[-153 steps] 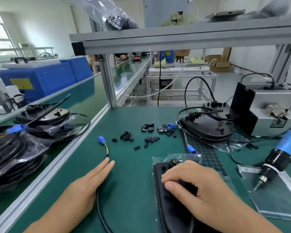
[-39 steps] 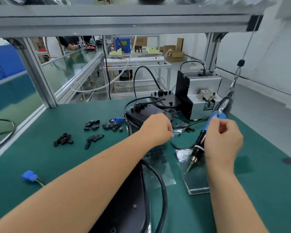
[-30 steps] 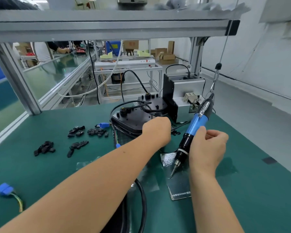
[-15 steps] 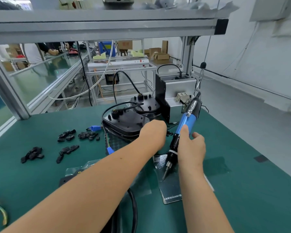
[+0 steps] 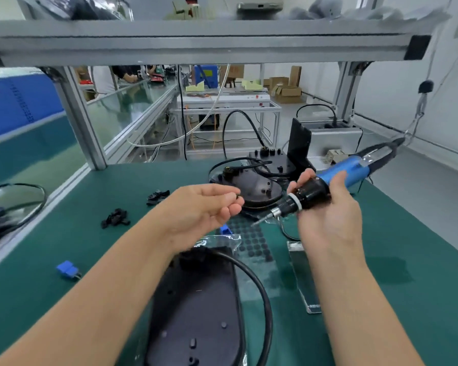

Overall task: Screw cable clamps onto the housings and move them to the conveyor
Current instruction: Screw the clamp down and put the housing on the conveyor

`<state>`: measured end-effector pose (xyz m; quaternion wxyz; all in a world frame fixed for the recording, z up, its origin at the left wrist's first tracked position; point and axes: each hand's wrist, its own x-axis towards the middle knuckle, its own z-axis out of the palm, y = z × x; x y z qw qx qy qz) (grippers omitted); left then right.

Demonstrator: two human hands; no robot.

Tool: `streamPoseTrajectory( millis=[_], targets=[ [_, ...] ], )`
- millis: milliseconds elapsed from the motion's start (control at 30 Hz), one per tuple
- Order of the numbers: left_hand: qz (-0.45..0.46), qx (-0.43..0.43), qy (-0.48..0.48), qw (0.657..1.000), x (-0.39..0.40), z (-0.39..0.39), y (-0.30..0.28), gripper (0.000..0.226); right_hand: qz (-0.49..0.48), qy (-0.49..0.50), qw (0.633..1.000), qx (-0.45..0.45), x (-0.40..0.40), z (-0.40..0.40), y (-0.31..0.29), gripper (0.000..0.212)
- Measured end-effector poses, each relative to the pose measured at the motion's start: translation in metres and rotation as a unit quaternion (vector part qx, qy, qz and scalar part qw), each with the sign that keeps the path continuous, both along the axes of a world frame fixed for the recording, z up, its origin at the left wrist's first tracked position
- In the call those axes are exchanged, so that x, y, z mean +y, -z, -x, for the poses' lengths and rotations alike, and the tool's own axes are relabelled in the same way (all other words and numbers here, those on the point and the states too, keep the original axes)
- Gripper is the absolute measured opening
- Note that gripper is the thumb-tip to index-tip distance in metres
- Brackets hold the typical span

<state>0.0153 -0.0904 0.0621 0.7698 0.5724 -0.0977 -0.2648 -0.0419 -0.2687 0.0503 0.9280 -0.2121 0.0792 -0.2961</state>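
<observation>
A black housing (image 5: 196, 310) lies on the green bench in front of me, its black cable (image 5: 259, 291) curving along its right side. My left hand (image 5: 204, 210) hovers above its far end, palm up, pinching a small dark screw (image 5: 238, 196) at the fingertips. My right hand (image 5: 325, 215) grips the blue and black electric screwdriver (image 5: 328, 183), held nearly level with its bit (image 5: 259, 221) pointing left toward the left hand. Loose black cable clamps (image 5: 115, 217) lie in small heaps at the left.
Two more black housings (image 5: 251, 186) with cables sit stacked behind the hands. A grey screw feeder box (image 5: 331, 143) stands at the back right. A blue connector (image 5: 66, 269) lies at the left. The conveyor (image 5: 29, 157) runs along the left edge.
My left hand has pulled back from near the feeder and turned palm up with a screw. My right hand lifted the screwdriver from upright to nearly level, bit toward the left hand.
</observation>
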Motion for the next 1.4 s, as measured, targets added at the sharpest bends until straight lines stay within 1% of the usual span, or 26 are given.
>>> streamPoseTrajectory(
  millis=[100, 200, 400, 567, 633, 733, 900, 967, 1067, 1100, 1167, 1200, 1233, 1267, 1300, 1367, 1400],
  targets=[
    [0.073, 0.058, -0.031, 0.995, 0.016, 0.014, 0.005, 0.016, -0.036, -0.011, 0.997, -0.069, 0.02, 0.006, -0.016, 0.02],
    [0.138, 0.093, -0.019, 0.986, 0.024, 0.03, 0.008, 0.014, -0.021, -0.01, 0.995, -0.1, 0.037, 0.011, -0.025, 0.023],
    [0.21, 0.108, -0.029, 0.971, 0.03, 0.053, 0.013, 0.017, 0.02, 0.011, 0.995, -0.101, 0.057, 0.018, -0.029, 0.024],
    [0.223, 0.11, -0.064, 0.966, 0.031, 0.063, 0.018, 0.017, 0.041, 0.027, 0.995, -0.083, 0.065, 0.021, -0.026, 0.022],
    [0.222, 0.096, -0.081, 0.967, 0.03, 0.066, 0.021, 0.016, 0.051, 0.035, 0.995, -0.071, 0.067, 0.022, -0.024, 0.022],
    [0.197, 0.031, -0.128, 0.971, 0.027, 0.07, 0.026, 0.015, 0.045, 0.043, 0.996, -0.061, 0.07, 0.022, -0.022, 0.023],
    [0.177, -0.055, -0.195, 0.963, 0.025, 0.074, 0.031, 0.011, 0.016, 0.026, 0.997, -0.072, 0.076, 0.024, -0.023, 0.022],
    [0.156, -0.095, -0.211, 0.96, 0.026, 0.073, 0.033, 0.01, 0.021, 0.022, 0.997, -0.067, 0.077, 0.023, -0.023, 0.023],
    [0.077, -0.18, -0.239, 0.951, 0.032, 0.068, 0.036, 0.022, 0.024, 0.01, 0.998, -0.06, 0.078, 0.022, -0.025, 0.021],
    [0.054, -0.196, -0.236, 0.95, 0.035, 0.066, 0.036, 0.022, 0.023, 0.001, 0.998, -0.062, 0.079, 0.022, -0.024, 0.018],
    [0.018, -0.218, -0.196, 0.956, 0.046, 0.061, 0.034, 0.018, 0.019, -0.015, 0.998, -0.062, 0.079, 0.021, -0.024, 0.014],
    [-0.008, -0.226, -0.167, 0.96, 0.055, 0.058, 0.032, 0.024, 0.021, -0.02, 0.997, -0.065, 0.078, 0.019, -0.025, 0.015],
    [-0.048, -0.237, -0.15, 0.959, 0.064, 0.054, 0.031, 0.04, 0.026, -0.021, 0.997, -0.071, 0.077, 0.018, -0.025, 0.019],
    [-0.097, -0.251, -0.147, 0.952, 0.072, 0.049, 0.029, 0.05, 0.034, -0.02, 0.996, -0.077, 0.075, 0.016, -0.025, 0.026],
    [-0.149, -0.269, -0.162, 0.938, 0.079, 0.044, 0.026, 0.046, 0.043, -0.019, 0.996, -0.081, 0.073, 0.015, -0.026, 0.035],
    [-0.236, -0.317, -0.19, 0.899, 0.086, 0.032, 0.02, 0.015, 0.052, -0.02, 0.996, -0.077, 0.07, 0.013, -0.026, 0.049],
    [-0.28, -0.345, -0.166, 0.88, 0.085, 0.028, 0.018, 0.008, 0.055, -0.026, 0.996, -0.062, 0.069, 0.011, -0.027, 0.05]
  ],
)
